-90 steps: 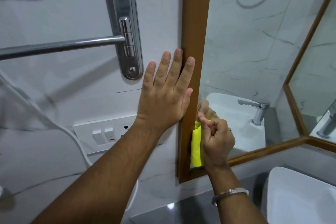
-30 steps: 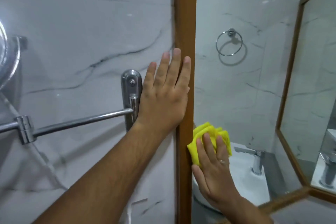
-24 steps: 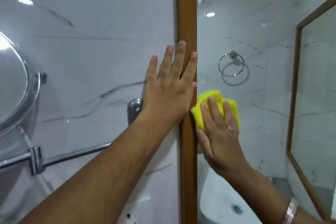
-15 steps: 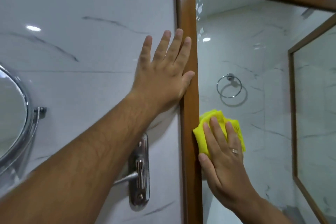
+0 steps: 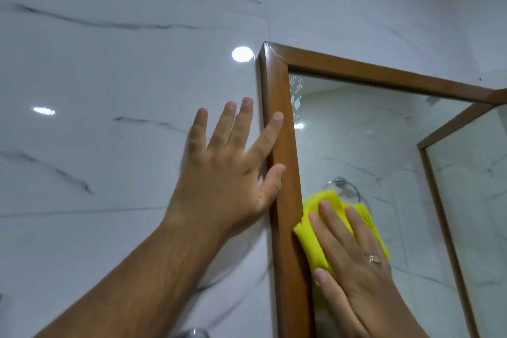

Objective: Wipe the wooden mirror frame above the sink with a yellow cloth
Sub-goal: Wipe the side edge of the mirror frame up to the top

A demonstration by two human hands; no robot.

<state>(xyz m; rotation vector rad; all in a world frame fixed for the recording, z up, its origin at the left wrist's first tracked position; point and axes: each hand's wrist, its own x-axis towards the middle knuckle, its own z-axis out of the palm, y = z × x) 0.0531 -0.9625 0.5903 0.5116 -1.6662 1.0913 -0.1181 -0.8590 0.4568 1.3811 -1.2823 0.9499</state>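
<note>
The wooden mirror frame [image 5: 277, 85] shows its top left corner, with the left rail running down the middle of the view. My left hand [image 5: 227, 181] lies flat and spread on the marble wall beside that rail, its forefinger and thumb resting on the wood. My right hand [image 5: 354, 277], wearing a ring, presses the folded yellow cloth [image 5: 310, 239] flat against the mirror glass at the rail's inner edge. The cloth's left corner touches the wood. My fingers hide most of the cloth.
The mirror glass [image 5: 370, 145] reflects a chrome towel ring [image 5: 348, 186] and marble tiles. A second wooden-framed panel [image 5: 444, 228] meets the first at the right. The top of a chrome fitting [image 5: 192, 333] peeks in at the bottom edge.
Both hands have slid up the left rail from near the sink to near the top corner. My right hand went from clutching the cloth to pressing it flat. The view tilted upward.
</note>
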